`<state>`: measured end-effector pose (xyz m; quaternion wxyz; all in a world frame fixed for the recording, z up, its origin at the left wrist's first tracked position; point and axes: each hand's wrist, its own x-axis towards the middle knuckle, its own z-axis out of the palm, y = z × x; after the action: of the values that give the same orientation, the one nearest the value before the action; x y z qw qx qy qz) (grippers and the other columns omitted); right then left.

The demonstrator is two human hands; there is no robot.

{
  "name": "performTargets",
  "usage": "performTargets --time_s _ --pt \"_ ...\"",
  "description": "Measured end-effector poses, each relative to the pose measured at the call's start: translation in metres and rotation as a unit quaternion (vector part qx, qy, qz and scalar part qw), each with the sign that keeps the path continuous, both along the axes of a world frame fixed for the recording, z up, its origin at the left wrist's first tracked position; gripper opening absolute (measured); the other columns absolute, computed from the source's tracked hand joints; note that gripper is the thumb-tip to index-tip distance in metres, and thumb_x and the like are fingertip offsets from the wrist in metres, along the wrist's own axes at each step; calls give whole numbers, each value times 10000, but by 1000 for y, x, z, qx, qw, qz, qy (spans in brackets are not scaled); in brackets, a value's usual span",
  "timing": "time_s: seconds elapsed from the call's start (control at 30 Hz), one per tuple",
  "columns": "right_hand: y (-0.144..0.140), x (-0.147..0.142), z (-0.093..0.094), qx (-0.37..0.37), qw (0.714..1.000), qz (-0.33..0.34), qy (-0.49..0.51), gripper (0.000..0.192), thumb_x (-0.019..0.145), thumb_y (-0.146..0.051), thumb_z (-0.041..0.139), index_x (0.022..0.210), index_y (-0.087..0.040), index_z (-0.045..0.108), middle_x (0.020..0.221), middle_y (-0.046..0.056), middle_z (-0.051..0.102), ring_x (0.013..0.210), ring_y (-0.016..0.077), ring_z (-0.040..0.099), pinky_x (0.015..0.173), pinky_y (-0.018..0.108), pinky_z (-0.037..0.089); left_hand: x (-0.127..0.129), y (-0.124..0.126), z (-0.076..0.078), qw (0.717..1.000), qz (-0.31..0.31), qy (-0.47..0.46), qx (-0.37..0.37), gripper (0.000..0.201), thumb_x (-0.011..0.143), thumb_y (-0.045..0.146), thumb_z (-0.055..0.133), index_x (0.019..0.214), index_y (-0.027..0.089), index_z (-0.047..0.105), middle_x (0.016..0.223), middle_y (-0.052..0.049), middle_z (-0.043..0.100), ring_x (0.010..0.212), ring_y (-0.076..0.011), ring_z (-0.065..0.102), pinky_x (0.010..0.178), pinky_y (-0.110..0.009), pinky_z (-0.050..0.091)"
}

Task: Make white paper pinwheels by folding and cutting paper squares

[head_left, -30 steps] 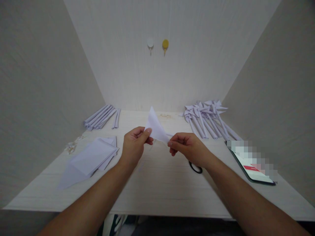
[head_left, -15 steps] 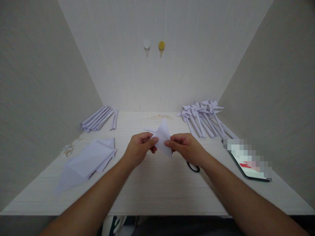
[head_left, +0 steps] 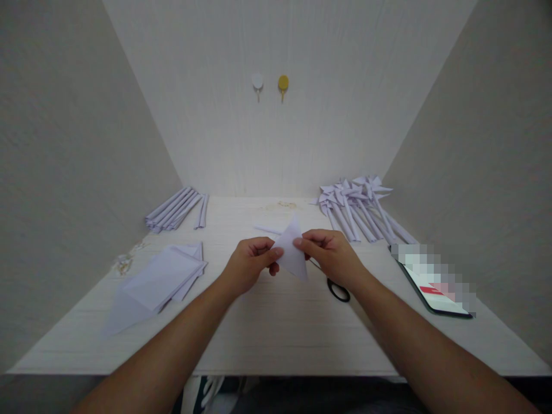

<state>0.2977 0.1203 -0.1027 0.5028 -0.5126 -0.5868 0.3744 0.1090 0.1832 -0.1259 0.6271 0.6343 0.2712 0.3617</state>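
A small white folded paper triangle (head_left: 293,256) hangs above the middle of the pale wooden table (head_left: 276,333), one tip up and one tip down. My left hand (head_left: 250,265) pinches its left edge between thumb and forefinger. My right hand (head_left: 332,256) pinches its upper right edge. Black scissors (head_left: 336,288) lie on the table just under my right wrist, partly hidden by it. A thin rolled paper stick (head_left: 265,229) lies on the table behind the triangle.
A stack of folded white sheets (head_left: 159,279) lies at the left, with rolled paper sticks (head_left: 176,208) behind it. Several finished paper pinwheels (head_left: 362,204) lie at the back right. A phone (head_left: 435,282) rests at the right. Walls close in on three sides.
The paper has turned from a tall sheet pointing up to a compact triangle, and both hands have come closer together and slightly lower.
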Motion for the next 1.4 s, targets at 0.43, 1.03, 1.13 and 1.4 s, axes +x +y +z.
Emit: performTargets --time_s 0.43,1.03,1.13,1.4 --pt "3 5 -5 12 1000 -12 11 303 842 -444 679 706 -175 705 653 14 632 634 152 558 625 302 466 1 -2 -3 1000 -26 9 6 257 763 388 761 686 149 703 574 2 612 505 -104 540 516 -236 427" --pt "-3 0 0 61 993 -91 49 316 835 -452 687 668 -185 704 613 16 634 593 157 578 586 302 491 0 -4 1 998 -66 6 4 256 744 383 752 657 154 678 580 10 597 482 -99 533 485 -226 411" --pt "-2 0 -1 55 992 -93 61 314 831 -464 695 687 -185 710 621 21 649 602 165 597 610 315 514 0 -4 2 998 -62 3 3 247 736 371 749 642 158 669 565 15 586 466 -95 514 475 -227 404" --pt "0 0 0 48 991 -105 64 332 816 -502 699 716 -187 718 636 22 663 607 159 606 611 311 532 0 -4 4 999 -41 2 2 244 739 357 740 622 155 668 551 11 577 478 -100 511 483 -230 406"
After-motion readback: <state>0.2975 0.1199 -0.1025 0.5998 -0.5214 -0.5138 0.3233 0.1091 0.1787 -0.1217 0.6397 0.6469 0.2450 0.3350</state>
